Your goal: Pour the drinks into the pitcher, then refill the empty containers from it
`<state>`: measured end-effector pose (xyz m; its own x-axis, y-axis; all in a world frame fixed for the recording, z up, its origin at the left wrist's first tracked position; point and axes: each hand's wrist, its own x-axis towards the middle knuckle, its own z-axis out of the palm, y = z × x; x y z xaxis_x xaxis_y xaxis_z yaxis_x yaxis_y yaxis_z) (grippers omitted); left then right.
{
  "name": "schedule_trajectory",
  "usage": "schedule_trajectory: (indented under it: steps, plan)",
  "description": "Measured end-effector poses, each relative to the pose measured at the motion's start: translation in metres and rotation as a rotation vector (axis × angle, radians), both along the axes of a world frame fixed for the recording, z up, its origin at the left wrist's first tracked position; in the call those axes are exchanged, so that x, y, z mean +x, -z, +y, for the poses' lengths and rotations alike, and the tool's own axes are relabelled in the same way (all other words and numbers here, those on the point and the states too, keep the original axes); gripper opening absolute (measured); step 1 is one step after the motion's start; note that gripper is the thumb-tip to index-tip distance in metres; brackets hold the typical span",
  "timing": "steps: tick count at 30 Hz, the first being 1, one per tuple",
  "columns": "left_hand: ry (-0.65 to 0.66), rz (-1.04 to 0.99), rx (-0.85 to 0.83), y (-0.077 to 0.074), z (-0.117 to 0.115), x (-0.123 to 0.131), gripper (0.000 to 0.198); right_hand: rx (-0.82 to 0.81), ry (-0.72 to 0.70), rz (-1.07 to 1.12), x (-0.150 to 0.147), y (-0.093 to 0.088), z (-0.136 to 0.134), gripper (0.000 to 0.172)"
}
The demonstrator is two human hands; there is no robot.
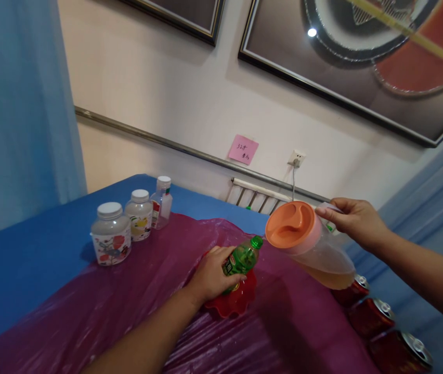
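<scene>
My left hand [216, 275] is wrapped round a green plastic bottle [243, 257] with a green top, which leans to the right over a red scalloped bowl [231, 304]. Whether the bottle rests in the bowl is hidden by my hand. To the right, my right hand [356, 221] grips the handle of a clear plastic pitcher [321, 259] with an orange lid [289, 226]. The pitcher is tilted, its lid end pointing left toward the bottle's top, and some pale brownish liquid lies low in it. A gap shows between lid and bottle.
Three white-capped clear containers stand at left: a wide jar [111, 234], a smaller jar [139, 215] and a bottle [162, 202]. Three red cans [377, 314] line the right side. Purple plastic sheeting [159, 270] covers part of the blue table [65, 228]. A wall outlet [296, 158] is behind.
</scene>
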<state>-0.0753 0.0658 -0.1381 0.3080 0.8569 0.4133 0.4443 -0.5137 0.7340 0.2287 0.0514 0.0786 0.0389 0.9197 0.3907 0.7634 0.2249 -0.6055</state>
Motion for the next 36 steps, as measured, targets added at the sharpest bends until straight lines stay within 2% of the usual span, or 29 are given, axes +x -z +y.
schedule_trajectory:
  steps: [16,36]
  plan:
    - [-0.018,0.017,0.001,0.0,-0.001,0.001,0.058,-0.012,0.01,0.046,0.001,-0.006,-0.003,0.064]
    - [0.008,0.023,-0.008,-0.004,-0.002,0.001,0.054,0.013,-0.001,0.025,-0.002,-0.011,-0.006,0.066]
